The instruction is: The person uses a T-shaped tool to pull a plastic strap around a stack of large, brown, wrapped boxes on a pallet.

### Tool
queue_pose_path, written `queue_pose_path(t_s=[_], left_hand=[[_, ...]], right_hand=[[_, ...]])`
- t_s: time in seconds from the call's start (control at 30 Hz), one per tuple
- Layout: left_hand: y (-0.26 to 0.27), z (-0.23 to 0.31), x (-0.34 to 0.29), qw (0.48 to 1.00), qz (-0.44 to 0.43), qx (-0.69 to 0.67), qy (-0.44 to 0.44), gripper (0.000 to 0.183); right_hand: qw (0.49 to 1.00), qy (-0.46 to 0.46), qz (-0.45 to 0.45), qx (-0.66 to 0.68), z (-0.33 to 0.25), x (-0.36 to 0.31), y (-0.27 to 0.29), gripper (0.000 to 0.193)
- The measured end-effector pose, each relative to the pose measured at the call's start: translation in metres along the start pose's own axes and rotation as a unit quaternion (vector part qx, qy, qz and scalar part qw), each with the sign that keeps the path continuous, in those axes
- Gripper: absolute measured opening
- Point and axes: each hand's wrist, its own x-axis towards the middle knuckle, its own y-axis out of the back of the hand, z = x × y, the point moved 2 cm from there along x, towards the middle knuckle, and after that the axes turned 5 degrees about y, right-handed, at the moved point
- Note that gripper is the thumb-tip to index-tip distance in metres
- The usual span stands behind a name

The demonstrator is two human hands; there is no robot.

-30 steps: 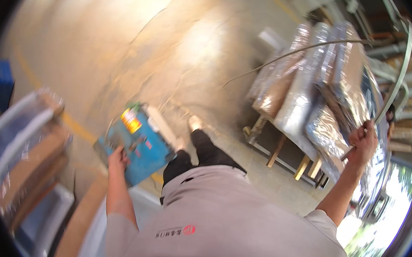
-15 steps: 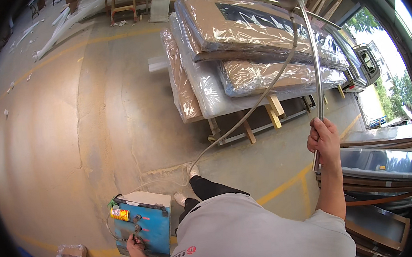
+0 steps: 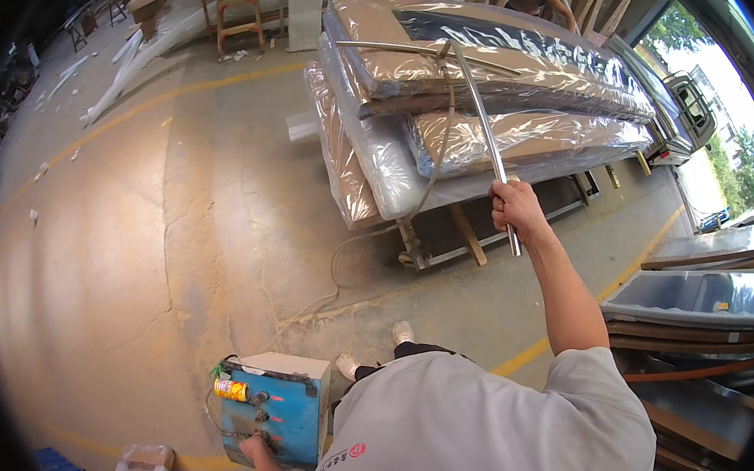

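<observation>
One rod (image 3: 482, 119), right hand (image 3: 516, 206); wide floor (image 3: 211, 187) beside stack's edge (image 3: 387, 167)

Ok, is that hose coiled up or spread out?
Spread out: the hose trails in loose bends across the floor from near the blue box, then rises toward the far end of the metal pole.

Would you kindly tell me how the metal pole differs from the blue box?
The metal pole is long and slender; the blue box is broad and blocky. The pole shines silver, while the box looks duller. The right grip clasps the pole; the left grip is at the box's fittings.
</observation>
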Motion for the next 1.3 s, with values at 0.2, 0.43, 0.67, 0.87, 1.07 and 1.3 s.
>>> queue_pose_path(t_s=[0.2,0.43,0.67,0.87,1.07,1.3], left_hand=[[0.012,0.005,-0.029,0.962,0.041,0.220,-0.157,0.039],[0.019,0.001,-0.069,0.945,0.086,0.274,-0.159,0.041],[0.016,0.031,-0.145,0.906,0.179,0.321,-0.211,0.032],[0.020,0.032,-0.170,0.944,0.175,0.235,-0.155,0.032],[0.023,0.026,-0.165,0.940,0.201,0.237,-0.140,0.029],[0.027,0.034,-0.175,0.961,0.165,0.194,-0.104,0.025]], right_hand=[[0.997,-0.028,-0.062,0.033,-0.015,0.007,0.007,0.018],[0.976,0.039,-0.149,0.153,-0.003,-0.046,0.004,0.063],[0.961,0.113,-0.110,0.226,-0.001,-0.041,0.013,0.062],[0.983,0.086,-0.097,0.129,0.003,-0.056,0.023,0.053],[0.993,0.094,-0.061,0.033,0.010,-0.049,0.030,0.046],[0.994,0.089,-0.054,0.026,0.009,-0.048,0.020,0.047]])
